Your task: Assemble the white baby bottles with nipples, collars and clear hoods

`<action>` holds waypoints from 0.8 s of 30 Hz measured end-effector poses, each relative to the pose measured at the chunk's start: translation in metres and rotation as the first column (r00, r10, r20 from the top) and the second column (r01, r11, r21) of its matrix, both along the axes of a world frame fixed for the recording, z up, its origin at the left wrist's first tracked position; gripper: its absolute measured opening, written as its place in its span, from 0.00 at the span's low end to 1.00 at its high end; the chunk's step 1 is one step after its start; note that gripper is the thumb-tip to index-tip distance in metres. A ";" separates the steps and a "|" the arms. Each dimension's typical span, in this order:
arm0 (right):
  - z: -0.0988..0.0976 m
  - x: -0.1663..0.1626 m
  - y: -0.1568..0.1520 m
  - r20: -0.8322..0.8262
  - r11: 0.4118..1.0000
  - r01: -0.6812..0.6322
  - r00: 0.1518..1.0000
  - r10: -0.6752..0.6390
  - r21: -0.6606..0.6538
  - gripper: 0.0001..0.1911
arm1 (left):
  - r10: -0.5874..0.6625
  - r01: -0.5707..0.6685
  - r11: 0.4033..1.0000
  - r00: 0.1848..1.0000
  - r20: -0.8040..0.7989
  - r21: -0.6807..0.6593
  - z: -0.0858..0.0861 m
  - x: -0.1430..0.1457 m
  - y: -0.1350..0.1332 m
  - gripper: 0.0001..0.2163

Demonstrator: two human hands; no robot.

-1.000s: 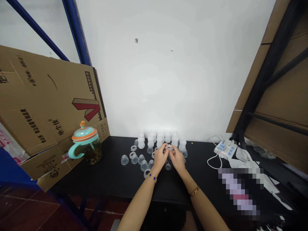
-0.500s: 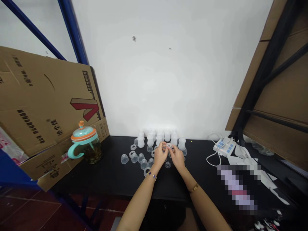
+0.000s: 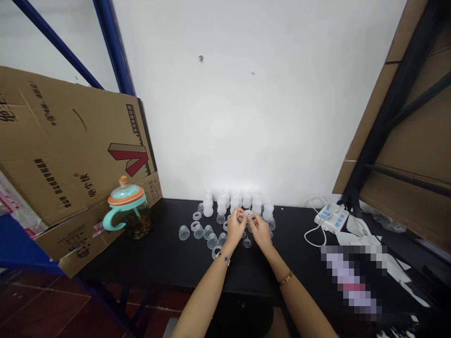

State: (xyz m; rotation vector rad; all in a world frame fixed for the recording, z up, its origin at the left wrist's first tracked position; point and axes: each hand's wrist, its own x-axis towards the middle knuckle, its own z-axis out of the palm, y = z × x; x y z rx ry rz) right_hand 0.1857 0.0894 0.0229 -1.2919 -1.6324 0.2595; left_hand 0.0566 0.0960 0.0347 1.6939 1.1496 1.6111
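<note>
My left hand (image 3: 235, 228) and my right hand (image 3: 260, 231) meet over the middle of the black table, fingers closed on a translucent collar ring (image 3: 248, 213) between them. Behind them stand several white baby bottles (image 3: 208, 206) in rows against the wall. To the left lie several clear dome caps (image 3: 184, 233) and loose collar rings (image 3: 197, 216). A clear nipple (image 3: 247, 241) sits on the table just below the hands. Another ring (image 3: 216, 252) is near my left wrist. Some small parts are hidden behind my fingers.
A glass teapot (image 3: 137, 223) with a turquoise lid stands left, before a large cardboard box (image 3: 88, 155). On the right are a white power strip (image 3: 331, 217) with its cord, white paper (image 3: 357, 238) and a blurred-out lilac item (image 3: 343, 274).
The whole view has shifted slightly, so things appear a little further right. Both hands stay together on the ring, with only small finger movement.
</note>
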 end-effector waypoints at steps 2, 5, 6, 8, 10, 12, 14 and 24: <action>0.000 0.000 0.000 0.007 1.000 -0.002 1.000 0.002 0.001 0.32 | -0.005 0.005 1.000 1.000 0.007 0.002 -0.002 0.000 0.001 0.07; 0.001 0.000 -0.001 0.010 1.000 -0.001 1.000 0.001 0.008 0.30 | -0.031 0.031 0.999 0.999 0.018 0.010 -0.002 0.000 0.002 0.08; 0.001 0.000 -0.001 0.008 1.000 -0.001 1.000 0.001 0.010 0.30 | -0.038 0.038 0.999 0.999 0.022 0.012 -0.002 0.000 0.002 0.08; 0.002 0.000 -0.002 0.000 1.000 -0.003 1.000 0.003 0.010 0.30 | -0.050 0.050 0.999 0.998 0.033 0.014 -0.001 0.000 0.002 0.09; 0.003 0.000 -0.003 -0.003 1.000 -0.004 1.000 0.004 0.005 0.29 | -0.062 0.061 0.998 0.997 0.041 0.012 -0.001 0.000 0.002 0.10; 0.003 -0.001 -0.003 -0.001 1.000 -0.003 1.000 0.003 -0.003 0.29 | -0.065 0.064 0.998 0.997 0.041 0.008 0.000 0.000 0.001 0.10; 0.003 -0.001 -0.003 0.001 1.000 -0.001 1.000 0.001 -0.008 0.29 | -0.054 0.054 0.999 0.998 0.033 0.007 0.001 0.001 0.000 0.09; -0.003 -0.001 -0.001 0.055 0.999 0.050 0.997 -0.050 0.009 0.26 | -0.001 0.001 1.000 0.999 -0.033 0.009 -0.003 0.000 0.005 0.07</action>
